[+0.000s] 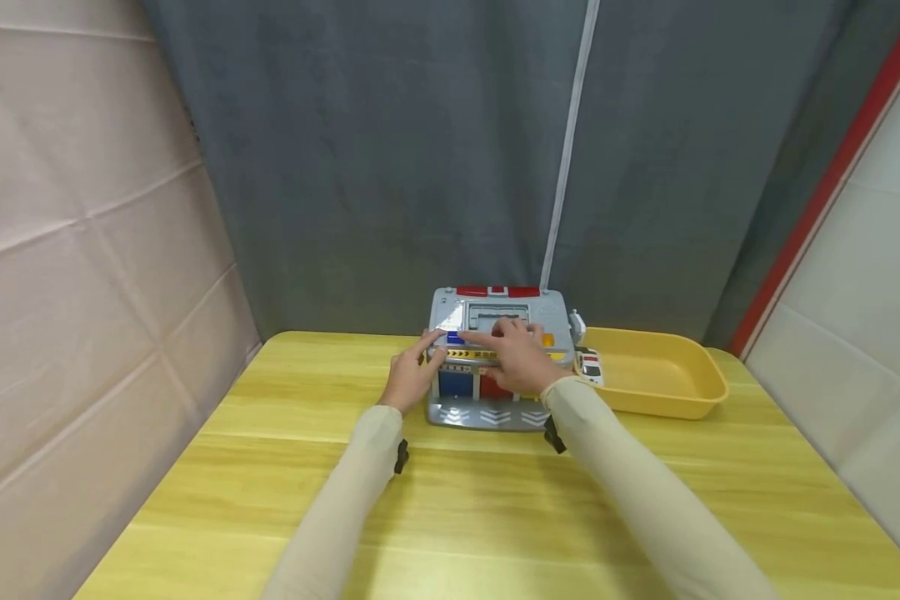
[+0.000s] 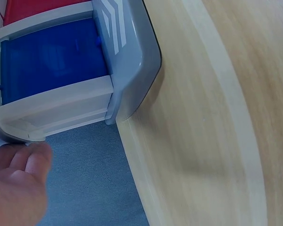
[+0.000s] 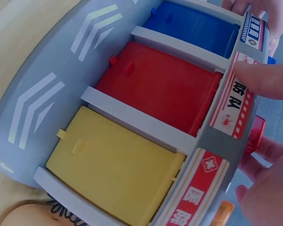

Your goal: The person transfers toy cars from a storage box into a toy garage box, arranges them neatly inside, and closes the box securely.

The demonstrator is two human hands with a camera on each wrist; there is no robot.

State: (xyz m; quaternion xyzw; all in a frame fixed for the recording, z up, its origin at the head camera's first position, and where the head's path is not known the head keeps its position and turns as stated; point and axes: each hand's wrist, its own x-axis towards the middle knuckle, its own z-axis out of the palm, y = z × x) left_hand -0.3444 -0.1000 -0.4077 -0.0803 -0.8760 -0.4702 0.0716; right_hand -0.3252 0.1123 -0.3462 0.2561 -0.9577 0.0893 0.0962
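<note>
A grey toy rescue-station garage (image 1: 555, 308) stands on the wooden table, its front towards me. Blue (image 3: 193, 28), red (image 3: 151, 84) and yellow doors (image 3: 113, 165) line that front, all closed. My left hand (image 1: 408, 379) grips the garage's left front corner; its fingertips meet the side edge in the left wrist view. Over the top reaches my right hand (image 1: 523, 360), with its index finger extended to the blue button (image 1: 455, 337). Its thumb (image 3: 259, 80) touches the sign above the red door. Whether the button is pushed down cannot be seen.
Right of the garage is a yellow tray (image 1: 660, 406), with a small white toy car (image 1: 591, 367) at its left end. An orange button (image 1: 547, 340) sits on the garage's top right. A grey curtain (image 1: 390, 167) hangs behind the table.
</note>
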